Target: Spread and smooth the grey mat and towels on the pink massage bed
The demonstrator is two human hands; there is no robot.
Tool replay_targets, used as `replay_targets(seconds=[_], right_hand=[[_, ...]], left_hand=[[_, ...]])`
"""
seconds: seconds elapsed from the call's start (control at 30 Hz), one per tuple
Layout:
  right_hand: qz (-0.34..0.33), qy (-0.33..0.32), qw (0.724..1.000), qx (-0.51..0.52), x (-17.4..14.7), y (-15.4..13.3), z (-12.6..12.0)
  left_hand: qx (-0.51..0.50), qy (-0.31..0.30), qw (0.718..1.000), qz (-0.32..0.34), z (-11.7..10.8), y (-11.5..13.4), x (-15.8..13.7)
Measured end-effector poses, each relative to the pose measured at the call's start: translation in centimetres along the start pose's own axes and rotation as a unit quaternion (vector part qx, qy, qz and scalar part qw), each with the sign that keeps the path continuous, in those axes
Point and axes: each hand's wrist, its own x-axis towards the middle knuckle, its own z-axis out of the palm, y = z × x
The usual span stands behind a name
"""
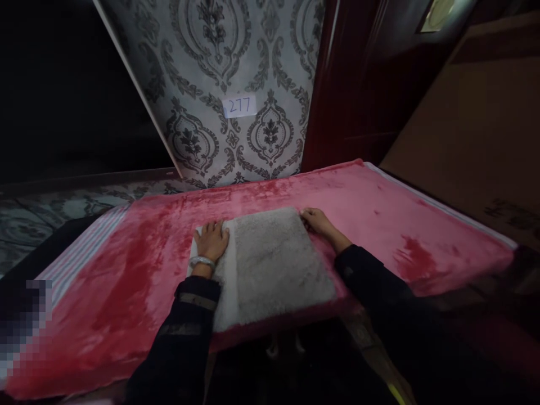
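Note:
A fluffy grey cloth (278, 264) with a paler, smoother band (228, 292) along its left side lies flat before me. My left hand (211, 241) rests on the pale band near its far left corner, fingers spread and palm down. At the far right corner of the cloth, my right hand (313, 219) is closed in a pinch on its edge. The fingertips partly cover that corner. Beneath is a pink and red plush cover (139, 270) spread over a table.
A patterned grey wall (228, 56) with a paper label reading 277 (239, 105) rises behind the table. To the left is a large dark screen (76, 90). A dark red door (354, 84) and a large cardboard box (476, 129) stand at the right.

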Motion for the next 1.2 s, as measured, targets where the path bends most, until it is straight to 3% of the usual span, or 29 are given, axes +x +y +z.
replay_targets(seconds=[0.17, 0.3, 0.4, 0.5, 0.63, 0.73, 0.83, 0.97, 1.2], right_hand=[[0.079, -0.125, 0.983, 0.107, -5.8, -0.2, -2.0], [0.098, -0.161, 0.976, 0.109, -9.4, 0.0, -2.9], [0.036, -0.137, 0.989, 0.034, -11.1, 0.4, -2.6], [-0.037, -0.022, 0.998, -0.055, -12.2, 1.1, -1.3], [-0.048, 0.063, 0.994, -0.081, -13.2, 2.0, 0.0], [-0.03, 0.04, 0.998, -0.022, -14.0, 2.4, -0.5], [0.007, -0.048, 0.998, 0.036, -15.4, 2.7, -1.9], [-0.008, -0.126, 0.989, 0.073, -17.9, 3.1, -3.7], [-0.011, -0.109, 0.987, 0.115, -19.7, 3.5, -3.5]], left_hand=[[-0.016, 0.007, 1.0, 0.001, -0.2, 0.3, 0.0], [-0.032, 0.02, 0.999, 0.005, 0.1, 0.3, 0.1], [-0.039, 0.026, 0.999, 0.011, 0.3, 0.1, 0.2], [-0.042, 0.029, 0.999, 0.018, 0.3, 0.1, 0.3], [-0.03, 0.026, 0.999, 0.015, 0.1, 0.2, 0.3], [-0.027, 0.025, 0.999, 0.015, 0.0, 0.3, 0.2], [-0.03, 0.025, 0.999, 0.017, 0.1, 0.2, 0.2], [-0.033, 0.025, 0.999, 0.023, 0.0, 0.3, 0.2], [-0.014, -0.039, 0.999, 0.018, -1.8, 0.5, -2.1]])
